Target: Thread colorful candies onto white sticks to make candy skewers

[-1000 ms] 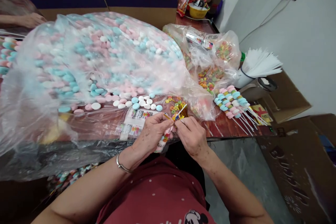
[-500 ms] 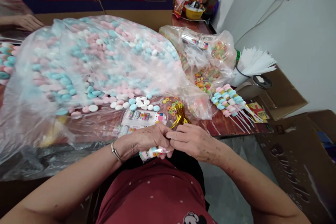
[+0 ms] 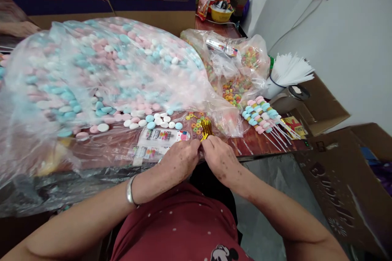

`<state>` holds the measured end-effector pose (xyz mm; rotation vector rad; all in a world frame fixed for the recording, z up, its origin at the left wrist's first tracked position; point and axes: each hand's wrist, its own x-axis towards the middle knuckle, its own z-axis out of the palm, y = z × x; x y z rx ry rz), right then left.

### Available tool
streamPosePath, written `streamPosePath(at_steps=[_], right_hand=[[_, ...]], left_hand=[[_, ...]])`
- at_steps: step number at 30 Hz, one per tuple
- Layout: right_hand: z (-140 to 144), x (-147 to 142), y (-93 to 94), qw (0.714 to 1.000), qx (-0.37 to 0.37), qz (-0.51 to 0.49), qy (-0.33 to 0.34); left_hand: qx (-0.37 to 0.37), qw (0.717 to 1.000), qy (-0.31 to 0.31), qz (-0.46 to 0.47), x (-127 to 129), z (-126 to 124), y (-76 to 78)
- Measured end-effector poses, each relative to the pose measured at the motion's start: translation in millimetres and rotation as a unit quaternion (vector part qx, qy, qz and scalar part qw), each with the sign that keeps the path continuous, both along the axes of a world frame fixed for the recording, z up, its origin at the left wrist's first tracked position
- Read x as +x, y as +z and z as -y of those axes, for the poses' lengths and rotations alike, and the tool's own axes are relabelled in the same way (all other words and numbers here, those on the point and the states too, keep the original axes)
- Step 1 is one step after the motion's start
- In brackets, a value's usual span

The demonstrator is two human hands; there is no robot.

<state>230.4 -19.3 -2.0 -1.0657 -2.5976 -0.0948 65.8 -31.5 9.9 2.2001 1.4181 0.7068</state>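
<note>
Fingers: both sets pressed together at the table edge, pinching the shiny gold twist ties (image 3: 206,129) between the left hand (image 3: 180,162) and the right hand (image 3: 221,159).
Ties: fanned up just above the fingertips, beside small coloured ring candies (image 3: 196,124).
Left side: huge clear plastic bag of pink, blue and white round candies (image 3: 101,73).
Right side: finished candy skewers on white sticks (image 3: 263,116), lying on the dark wooden table (image 3: 260,142).

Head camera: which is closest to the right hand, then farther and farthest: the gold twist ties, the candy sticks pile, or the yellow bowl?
From the right hand:
1. Gold twist ties, at its fingertips.
2. Candy sticks pile, to its right on the table edge.
3. Yellow bowl, at the table's far end.
</note>
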Motion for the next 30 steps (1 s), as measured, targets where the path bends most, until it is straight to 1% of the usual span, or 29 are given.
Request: streamPosePath(at_steps=[2,4,5,6,7,8,9,10,11,12,13,14,15,16,17,18,19,20,21,22,23,24,25,26,27,28,29,30], right_hand=[[-3.5,-6.8,-1.1,0.998,-0.032,-0.021,-0.048],[-9.1,-13.6,0.1,0.991,-0.088,-0.073,-0.073],[-12.4,-16.9,0.7,0.982,-0.128,-0.115,-0.085],[-15.7,-20.2,1.1,0.966,-0.176,-0.167,-0.094],[-18.9,-23.4,1.1,0.940,-0.233,-0.227,-0.099],[-21.6,-26.6,0.8,0.903,-0.296,-0.295,-0.102],[-23.5,-29.8,0.4,0.853,-0.360,-0.365,-0.104],[-24.4,-32.8,0.2,0.793,-0.417,-0.432,-0.105],[-24.2,-35.5,0.5,0.730,-0.462,-0.492,-0.106],[-22.9,-38.0,1.5,0.673,-0.489,-0.544,-0.109],[-20.4,-40.1,3.2,0.629,-0.502,-0.583,-0.111],[-16.8,-41.7,5.5,0.603,-0.502,-0.611,-0.105],[-12.3,-43.1,8.3,0.597,-0.494,-0.625,-0.093],[-7.2,-44.4,11.1,0.605,-0.480,-0.630,-0.079],[-1.7,-45.8,13.7,0.623,-0.465,-0.625,-0.065],[3.9,-47.4,15.6,0.646,-0.451,-0.614,-0.052],[9.1,-49.5,16.6,0.668,-0.440,-0.599,-0.038],[13.6,-52.0,16.7,0.684,-0.436,-0.585,-0.024],[17.0,-55.0,15.8,0.690,-0.442,-0.573,-0.009],[19.3,-58.3,14.2,0.690,-0.456,-0.562,0.004],[20.3,-61.6,12.3,0.686,-0.473,-0.552,0.014],[20.3,-64.8,10.4,0.687,-0.484,-0.542,0.018],[19.6,-67.7,8.8,0.698,-0.479,-0.532,0.018],[18.7,-70.2,7.7,0.722,-0.452,-0.523,0.017],[17.9,-72.5,7.1,0.756,-0.405,-0.515,0.018],[17.6,-74.6,7.1,0.790,-0.344,-0.507,0.023],[18.1,-76.6,7.3,0.819,-0.280,-0.499,0.037],[19.4,-78.8,7.7,0.840,-0.226,-0.490,0.056]], left_hand=[[0.123,0.987,0.014,-0.101,2.2,0.7,-5.0],[0.211,0.962,0.023,-0.170,2.6,-1.1,-8.7],[0.246,0.950,0.030,-0.190,2.0,-2.9,-10.1],[0.276,0.939,0.038,-0.200,0.9,-4.9,-11.3],[0.303,0.931,0.046,-0.199,-0.6,-6.8,-12.4],[0.329,0.924,0.056,-0.188,-2.5,-8.3,-13.5],[0.354,0.918,0.063,-0.170,-4.6,-8.7,-14.5],[0.380,0.911,0.061,-0.146,-6.9,-7.9,-15.5],[0.406,0.905,0.050,-0.118,-9.0,-5.6,-16.2],[0.426,0.900,0.031,-0.085,-11.0,-1.9,-16.7],[0.432,0.900,0.005,-0.049,-12.6,3.0,-16.8],[0.416,0.909,-0.022,-0.009,-13.8,8.6,-16.4],[0.373,0.926,-0.041,0.038,-14.9,14.2,-15.4],[0.302,0.947,-0.044,0.095,-16.0,19.2,-13.8],[0.210,0.963,-0.029,0.169,-17.3,23.2,-11.6],[0.114,0.963,0.000,0.245,-19.1,25.9,-8.9],[0.037,0.948,0.034,0.315,-21.5,27.2,-5.5],[-0.015,0.923,0.064,0.380,-24.6,27.4,-1.5],[-0.042,0.894,0.080,0.439,-28.3,26.9,3.0],[-0.052,0.867,0.079,0.489,-32.7,26.3,8.0],[-0.052,0.847,0.057,0.526,-37.6,26.0,13.0],[-0.048,0.832,0.024,0.552,-42.9,26.7,17.9],[-0.044,0.823,-0.011,0.567,-48.3,28.5,22.2],[-0.037,0.823,-0.038,0.565,-53.8,31.4,25.4],[-0.031,0.837,-0.047,0.544,-59.2,35.5,27.4],[-0.034,0.859,-0.035,0.510,-64.4,40.3,27.9],[-0.051,0.883,-0.007,0.467,-69.4,45.6,27.0],[-0.083,0.904,0.033,0.418,-74.1,50.9,25.1]])
